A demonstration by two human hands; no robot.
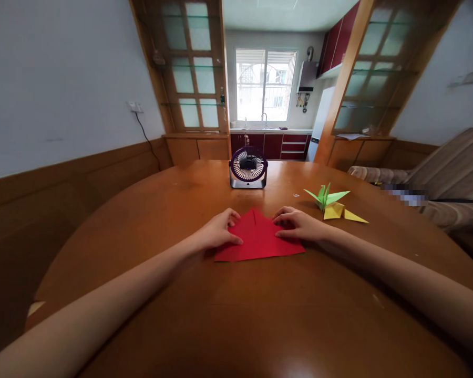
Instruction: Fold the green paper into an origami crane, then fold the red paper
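Red paper: we have the red paper flat on the table, in front of us and between our hands. Peak points away, long straight edge faces us. Short dark line runs down from near the peak.
Left hand: our left hand is at the paper's left slope. Thumb lies on the sheet, other fingers bent loosely by the upper edge, gap between thumb and fingers.
Right hand: our right hand mirrors that on the right slope, thumb on the sheet, fingers bent at the edge.
Grip: no clenched fist on either side; at this distance we can't tell whether the fingertips pinch the paper or just rest on it.
Fan: we see a small round fan upright on its stand, beyond the peak, grille toward us.
Folded pieces: green paper bird with spread wings sits beyond our right hand; yellow folded paper lies just on our side of it.
Room: past the table we get a bright window over dark red cupboards; striped sofa off to the right.
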